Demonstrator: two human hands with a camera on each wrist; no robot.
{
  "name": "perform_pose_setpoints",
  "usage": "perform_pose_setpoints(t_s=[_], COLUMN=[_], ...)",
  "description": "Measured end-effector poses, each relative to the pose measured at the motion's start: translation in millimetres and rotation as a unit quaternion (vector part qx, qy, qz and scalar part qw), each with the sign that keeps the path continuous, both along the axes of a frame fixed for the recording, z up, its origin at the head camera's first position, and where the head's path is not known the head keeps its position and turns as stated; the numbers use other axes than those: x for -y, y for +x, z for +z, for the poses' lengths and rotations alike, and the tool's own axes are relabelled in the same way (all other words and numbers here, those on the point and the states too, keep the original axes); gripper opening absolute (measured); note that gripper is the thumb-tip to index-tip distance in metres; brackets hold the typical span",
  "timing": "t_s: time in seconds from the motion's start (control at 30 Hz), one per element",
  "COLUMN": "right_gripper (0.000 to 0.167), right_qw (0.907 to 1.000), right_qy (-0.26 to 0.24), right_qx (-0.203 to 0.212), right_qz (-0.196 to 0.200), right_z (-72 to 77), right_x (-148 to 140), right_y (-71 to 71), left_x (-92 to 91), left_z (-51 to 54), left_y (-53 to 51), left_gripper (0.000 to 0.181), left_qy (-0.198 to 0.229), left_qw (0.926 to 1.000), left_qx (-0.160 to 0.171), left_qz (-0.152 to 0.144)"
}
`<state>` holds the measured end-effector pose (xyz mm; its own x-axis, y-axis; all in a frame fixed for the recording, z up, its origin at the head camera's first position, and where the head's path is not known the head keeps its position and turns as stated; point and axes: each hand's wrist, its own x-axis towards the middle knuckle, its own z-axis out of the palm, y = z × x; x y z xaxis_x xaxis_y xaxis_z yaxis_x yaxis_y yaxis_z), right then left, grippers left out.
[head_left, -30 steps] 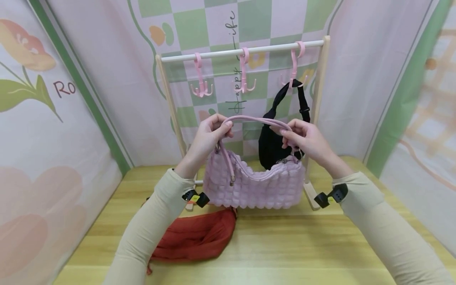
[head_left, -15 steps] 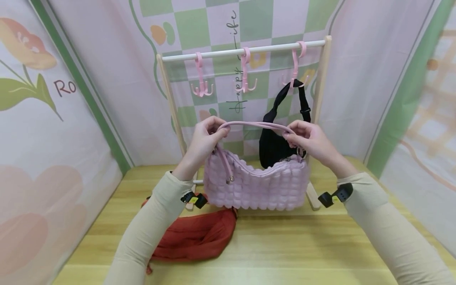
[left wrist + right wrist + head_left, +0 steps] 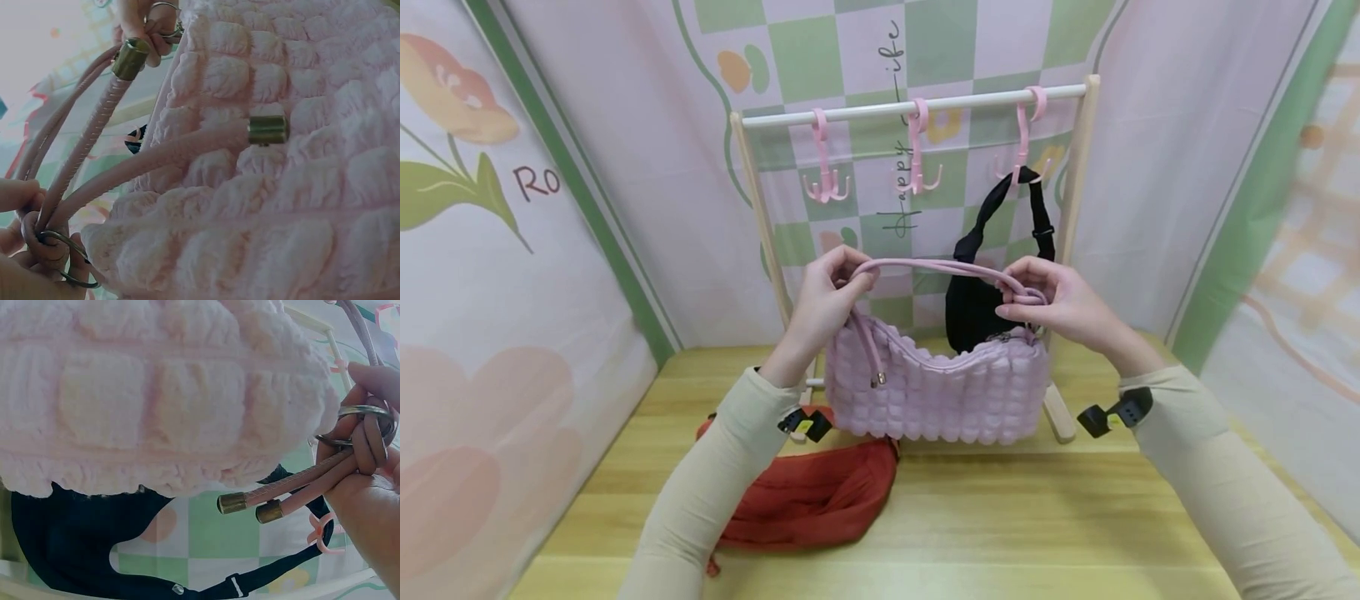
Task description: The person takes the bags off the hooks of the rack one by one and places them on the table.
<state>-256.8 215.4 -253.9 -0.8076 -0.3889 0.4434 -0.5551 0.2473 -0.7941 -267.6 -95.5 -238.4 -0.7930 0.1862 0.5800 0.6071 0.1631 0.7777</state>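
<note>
A pink quilted handbag (image 3: pixel 940 400), puffy all over, hangs upright between the two hands. My left hand (image 3: pixel 827 296) pinches the left end of its cord handle (image 3: pixel 917 263), by the knot and metal ring (image 3: pixel 65 250) seen in the left wrist view. At the other end my right hand (image 3: pixel 1060 304) holds the handle beside its knot, fingers curled behind it and thumb in front. Gold-tipped cord ends (image 3: pixel 269 130) dangle over the bag's side. In the right wrist view more gold-tipped ends (image 3: pixel 232 503) hang below the right ring (image 3: pixel 365 411).
Behind the bag stands a rack with a white rail (image 3: pixel 865 111) and wooden posts. Pink hooks (image 3: pixel 916 162) hang from the rail. A black bag (image 3: pixel 973 308) hangs on the right one. A red bag (image 3: pixel 820 500) lies on the wooden table (image 3: pixel 1015 517).
The handbag and both hands have come down slightly. My hands have spread a little further apart, and the right hand's grip has shifted closer to the knot.
</note>
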Motion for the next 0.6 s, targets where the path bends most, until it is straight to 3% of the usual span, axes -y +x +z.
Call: perform_pose_setpoints(t_s=[0.37,0.6], right_gripper=[0.021,0.021], right_qw=[0.9979,0.9989], right_qy=[-0.06,-0.037], right_qx=[-0.012,-0.027], right_qz=[0.021,-0.009], right_z=[-0.7,-2.5], right_x=[-0.2,-0.6], right_y=[-1.4,-1.8], left_x=[-1.0,-2.1], left_z=[-3.8,-6.2], left_y=[0.4,0.9], left_gripper=[0.011,0.012], left_qy=[-0.006,0.005], left_qw=[0.9996,0.9997], left_qx=[-0.014,0.004], left_qz=[0.025,0.025])
